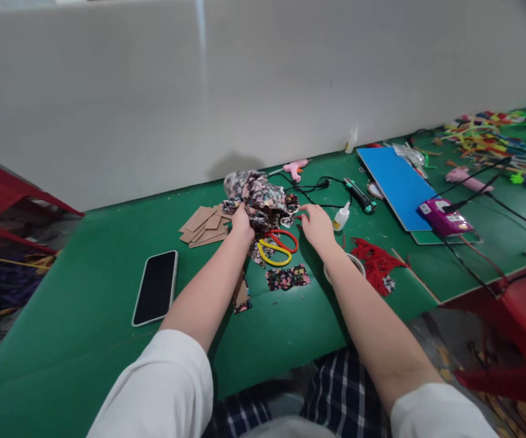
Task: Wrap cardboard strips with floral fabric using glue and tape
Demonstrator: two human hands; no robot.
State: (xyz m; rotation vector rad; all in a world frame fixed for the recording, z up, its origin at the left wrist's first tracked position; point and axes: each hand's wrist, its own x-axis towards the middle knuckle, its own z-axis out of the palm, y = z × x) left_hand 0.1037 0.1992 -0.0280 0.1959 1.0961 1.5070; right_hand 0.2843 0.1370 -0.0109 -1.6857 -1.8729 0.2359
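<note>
A crumpled bundle of dark floral fabric (pixel 263 193) is bunched up at the back of the green table, its upper left part blurred. My left hand (pixel 243 225) is closed on the near left side of the cloth. At the right edge of the bundle, the fingertips of my right hand (pixel 317 228) pinch the cloth, though the contact is small in view. Scissors (pixel 275 258) with red and yellow handles lie between my hands, blades hidden under the fabric. Nearer me are a cut floral strip (pixel 289 277) and a cardboard piece (pixel 241 294) with floral edges.
Brown cardboard pieces (pixel 205 226) and a phone (pixel 155 288) lie left. Rightward are a glue bottle (pixel 342 217), red yarn (pixel 376 264), a utility knife (pixel 360 195), a blue board (pixel 393 185) and a purple power strip (pixel 445 217) with cords. A pink glue gun (pixel 295 170) lies behind.
</note>
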